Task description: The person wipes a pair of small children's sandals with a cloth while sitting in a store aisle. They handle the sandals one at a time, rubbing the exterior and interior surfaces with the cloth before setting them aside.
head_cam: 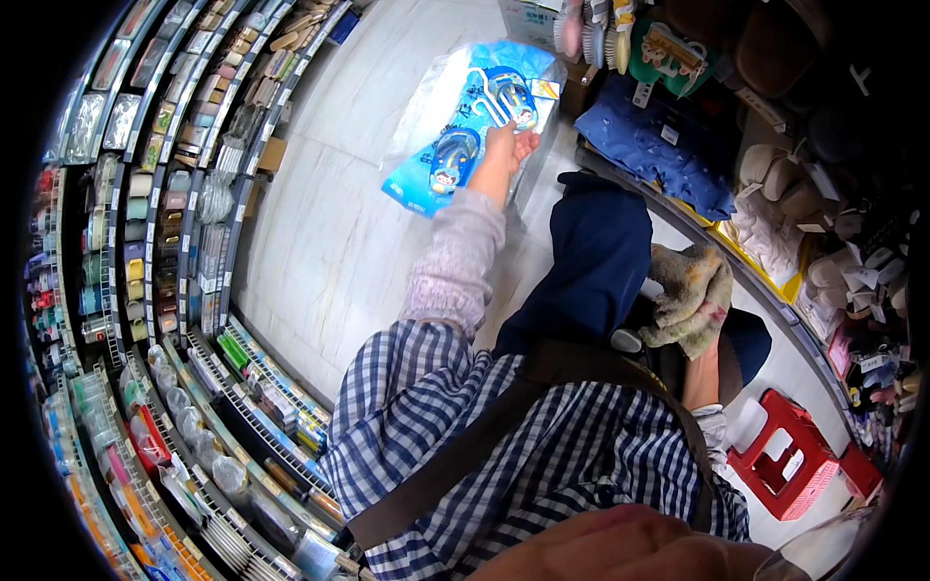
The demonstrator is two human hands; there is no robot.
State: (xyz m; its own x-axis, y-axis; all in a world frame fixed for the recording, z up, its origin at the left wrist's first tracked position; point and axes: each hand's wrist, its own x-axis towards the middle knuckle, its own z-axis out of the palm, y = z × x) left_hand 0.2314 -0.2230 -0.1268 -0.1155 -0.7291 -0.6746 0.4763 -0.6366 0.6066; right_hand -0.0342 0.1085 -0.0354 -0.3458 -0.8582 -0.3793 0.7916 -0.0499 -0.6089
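My left hand (512,149) reaches forward over a clear and blue plastic package (414,178) bearing printed writing. Its thumb and fingertips are at a white plastic hanger (488,98); whether they grip it I cannot tell. One blue cartoon slipper (514,98) lies just beyond the fingers, beside a small hang tag (546,88). A matching slipper (455,161) rests left of my wrist. Close to my right knee, my right hand (699,348) holds a stained, fuzzy cloth (690,294) that covers most of the hand.
Curved shelves of small packaged goods (174,218) line the left. On the right are a folded blue patterned fabric item (657,145), pale slippers (770,171) and a yellow-edged tray (795,287). A red plastic stool (788,465) stands at lower right. Hairbrushes (592,40) hang ahead.
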